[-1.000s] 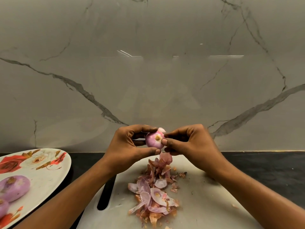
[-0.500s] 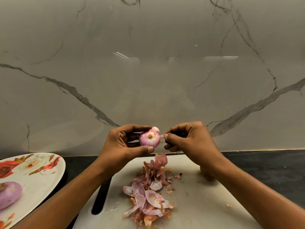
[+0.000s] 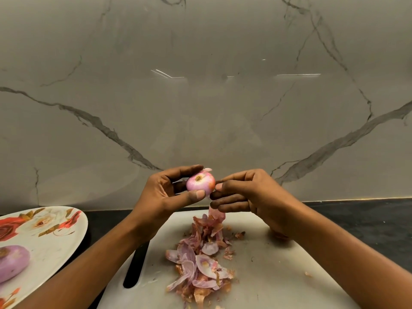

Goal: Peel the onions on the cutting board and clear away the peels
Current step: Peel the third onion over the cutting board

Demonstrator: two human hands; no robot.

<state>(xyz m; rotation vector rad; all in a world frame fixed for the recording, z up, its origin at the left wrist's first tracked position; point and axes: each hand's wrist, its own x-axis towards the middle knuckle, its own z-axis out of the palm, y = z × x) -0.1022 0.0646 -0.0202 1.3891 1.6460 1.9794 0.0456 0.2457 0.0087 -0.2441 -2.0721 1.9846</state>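
A small pink onion [image 3: 200, 182], root end toward me, is gripped between the thumb and fingers of my left hand [image 3: 165, 197], above the far edge of the white cutting board [image 3: 267, 275]. My right hand [image 3: 252, 192] pinches skin at the onion's right side with thumb and forefinger. A thin pink strip of peel [image 3: 217, 214] hangs down behind its lower fingers. A heap of pink and brown peels [image 3: 200, 259] lies on the board under both hands. A brownish round thing [image 3: 278, 236] is mostly hidden under my right wrist.
A flowered oval plate [image 3: 51, 241] at the left holds a peeled purple onion [image 3: 11, 262]. The board has a dark handle slot [image 3: 136, 266] at its left end. Black countertop [image 3: 367, 219] runs to a grey marble wall [image 3: 200, 97] close behind.
The onion has been turned a little in my left hand. My right hand came back against its right side, and a strip of skin now hangs below it.
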